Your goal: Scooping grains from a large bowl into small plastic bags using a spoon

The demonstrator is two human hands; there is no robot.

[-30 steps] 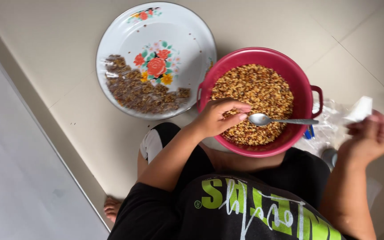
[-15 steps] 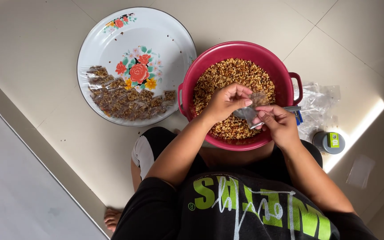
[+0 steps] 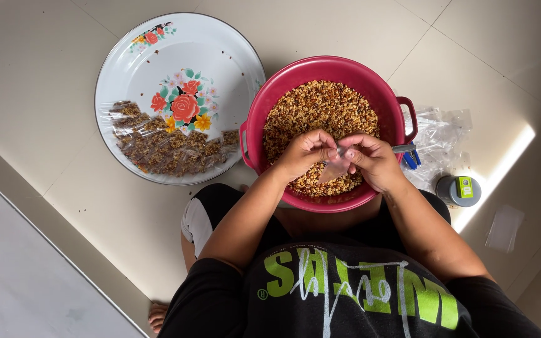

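White enamel, painted with red and orange flowers, is showing on the round tray (image 3: 220, 44) lying to the left of the red basin (image 3: 295, 81), almost touching its rim; a row of small filled clear packets (image 3: 170, 147) is lying across the tray's near half. The basin is sitting on the tiled floor (image 3: 45, 75), nearly full of a brown and tan crumbly mix (image 3: 320, 109). Over the basin's near side, the left hand (image 3: 305, 153) is reaching in with the forearm angled up from the lap, its fingers curled and pinching the top edge of a small clear bag (image 3: 335, 168). The right hand (image 3: 374, 159) is meeting it from the other side, fingers likewise closed on the bag's mouth, and a metal spoon handle (image 3: 403, 148) is sticking out past its knuckles toward the basin's right handle. The bag is hanging between both hands, just above the mix, holding some of the grains. Right of the basin, a heap of empty clear bags (image 3: 439, 134) is lying beside a small grey round tin (image 3: 458, 189).
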